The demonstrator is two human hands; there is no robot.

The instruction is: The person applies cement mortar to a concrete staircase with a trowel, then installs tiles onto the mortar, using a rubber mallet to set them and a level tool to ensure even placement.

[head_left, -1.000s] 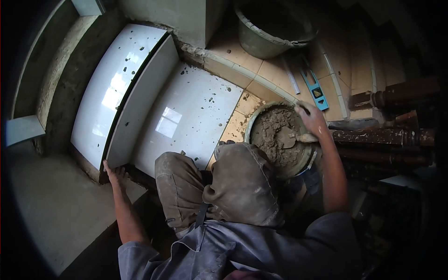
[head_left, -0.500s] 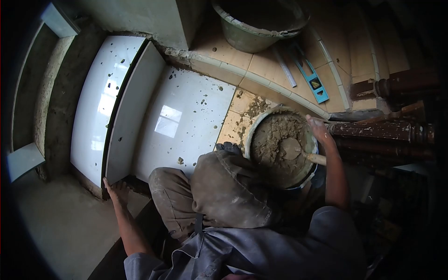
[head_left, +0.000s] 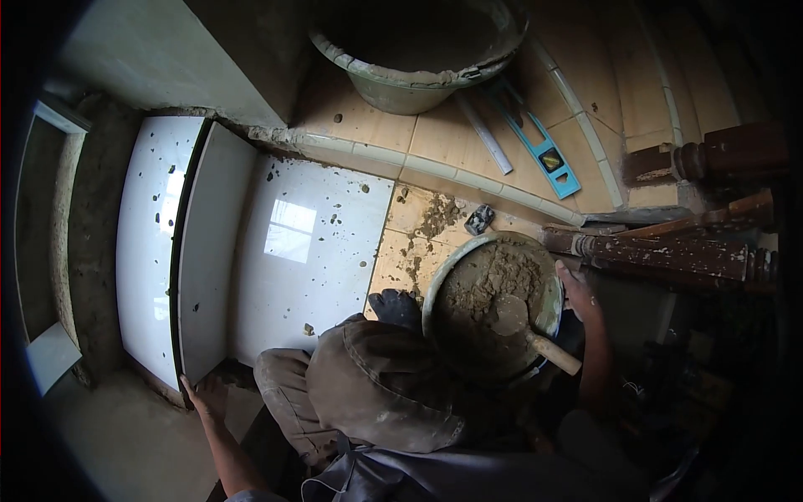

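My left hand [head_left: 206,396] rests at the lower corner of the upright white tile [head_left: 213,251], where it meets the glossy step tile [head_left: 150,243]; its fingers are partly spread. At the right, my right hand [head_left: 577,290] grips the rim of the mortar bucket [head_left: 432,293]. Inside the bucket, a trowel [head_left: 554,353] lies on grey-brown mortar [head_left: 493,280], its wooden handle over the near rim. A lower white tile [head_left: 309,243] with scattered mortar crumbs lies between the upright tile and the bucket.
A large mortar-caked basin [head_left: 401,99] stands on the tiled step above. Beside it lie a blue spirit level [head_left: 544,155] and a metal strip [head_left: 485,134]. Dark wooden balusters [head_left: 661,255] are at the right. A small dark object [head_left: 479,219] sits beyond the bucket.
The view has shifted. My right hand and the bucket have moved toward me, uncovering the small dark object beyond the bucket. My left hand stays at the tile corner.
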